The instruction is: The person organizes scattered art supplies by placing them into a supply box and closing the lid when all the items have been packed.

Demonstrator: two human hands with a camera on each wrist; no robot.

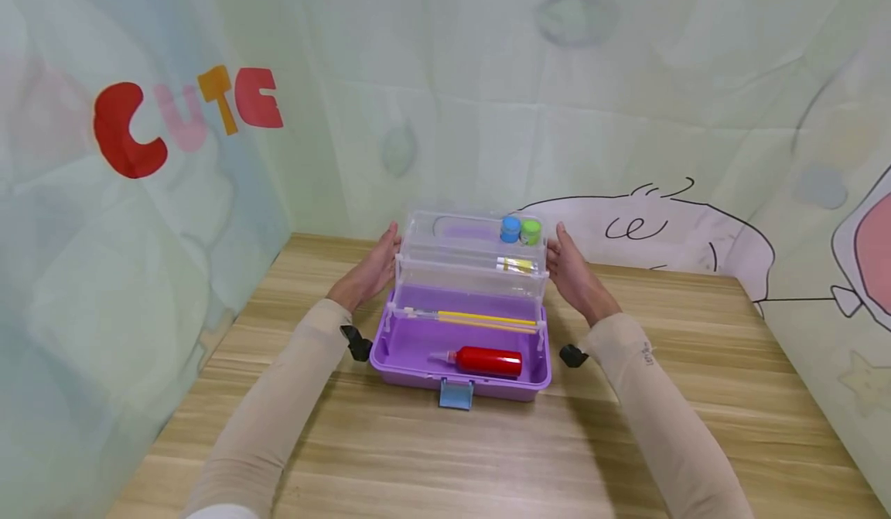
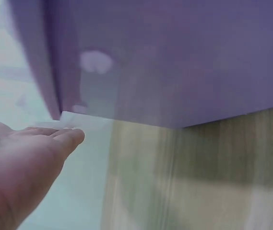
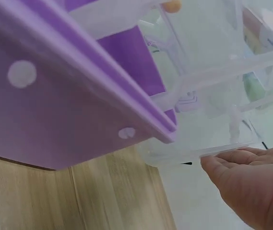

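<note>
A purple storage box (image 1: 411, 349) stands unfolded on the table, its clear trays (image 1: 452, 275) raised in tiers toward the back. Beside the left end of the trays is my left hand (image 1: 372, 273), fingers extended; the left wrist view shows them close to the box's purple side (image 2: 174, 57). My right hand (image 1: 576, 278) is at the opposite end, its straight fingertips right at the clear plastic edge (image 3: 222, 149). Paintbrushes (image 1: 480, 319) lie across the box above a red bottle (image 1: 489, 361). Higher up sit a blue-lidded jar (image 1: 510, 230), a green-lidded jar (image 1: 530, 232) and a yellow-and-white tube (image 1: 517, 264).
A blue latch (image 1: 455, 395) hangs from the box's front over the wooden table (image 1: 445, 465). Behind the table hangs a printed cloth backdrop (image 1: 445, 117), with another stretch of cloth along the left carrying colourful letters (image 1: 132, 132). Black straps (image 1: 357, 343) hang at the wrists.
</note>
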